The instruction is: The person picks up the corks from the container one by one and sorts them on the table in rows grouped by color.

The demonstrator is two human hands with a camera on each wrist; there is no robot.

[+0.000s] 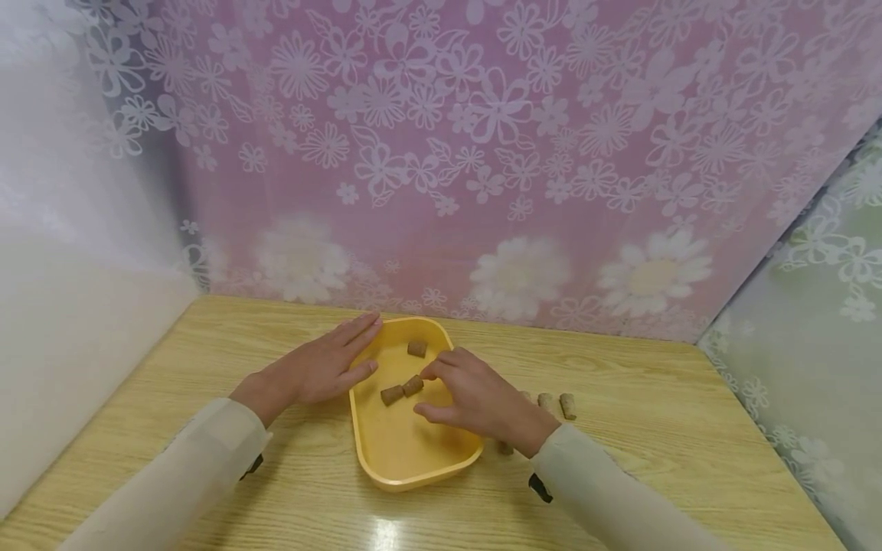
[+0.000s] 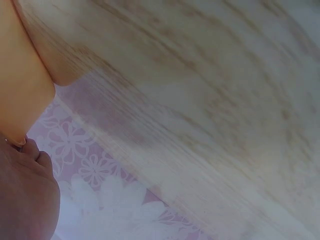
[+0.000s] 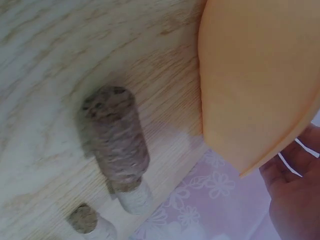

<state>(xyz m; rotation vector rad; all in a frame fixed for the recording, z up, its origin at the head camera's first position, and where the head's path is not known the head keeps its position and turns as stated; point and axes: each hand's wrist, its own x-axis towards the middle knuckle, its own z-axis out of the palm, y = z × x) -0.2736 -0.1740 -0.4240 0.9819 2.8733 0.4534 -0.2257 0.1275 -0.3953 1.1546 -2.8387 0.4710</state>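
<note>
A yellow tray (image 1: pixel 400 478) stands on the table with three brown corks inside. One cork (image 1: pixel 416 349) lies near its far end; a middle cork (image 1: pixel 413 385) and a nearer cork (image 1: pixel 391 395) lie end to end. My left hand (image 1: pixel 320 367) rests along the tray's left rim, fingers straight towards the far corner, thumb over the inside. Reaching in over the right rim, my right hand (image 1: pixel 475 394) has its index fingertip right at the middle cork. Its thumb is spread apart from that finger, with a gap between them.
Right of the tray, several more corks lie on the wooden table (image 1: pixel 654 444), among them a cork (image 1: pixel 567 405) and another cork (image 3: pixel 117 135) close to the tray wall. My right forearm partly hides this group. A flowered pink cloth (image 1: pixel 441 153) hangs behind the table.
</note>
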